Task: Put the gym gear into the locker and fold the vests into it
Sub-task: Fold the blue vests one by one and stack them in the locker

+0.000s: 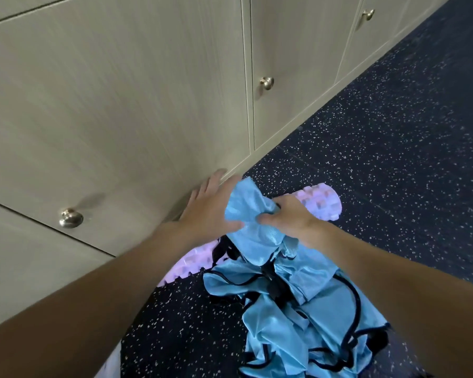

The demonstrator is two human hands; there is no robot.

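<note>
- Nearest: a heap of blue, black-trimmed vests [292,317] is seen crumpled on the speckled floor [393,159], under and between the two forearms.
- One bunched end of vest fabric is lifted clear of the heap. It is gripped by the right hand [287,218], whose fingers are curled round it.
- The left hand [208,214] is held flat with its fingers straight and spread. Its thumb edge is laid against the same bunch, and nothing is grasped by it.
- Beneath the hands a lilac ridged foam roller [324,204] is laid on the floor. Its long axis runs near-left to far-right, roughly along the locker front.
- Farther: the locker door [120,118] lies ahead and left of the hands, and the left hand is the nearer. No door is seen open. A round knob [71,218] is noted left of the left forearm.
- Judged: a door must be opened before anything is stowed.
</note>
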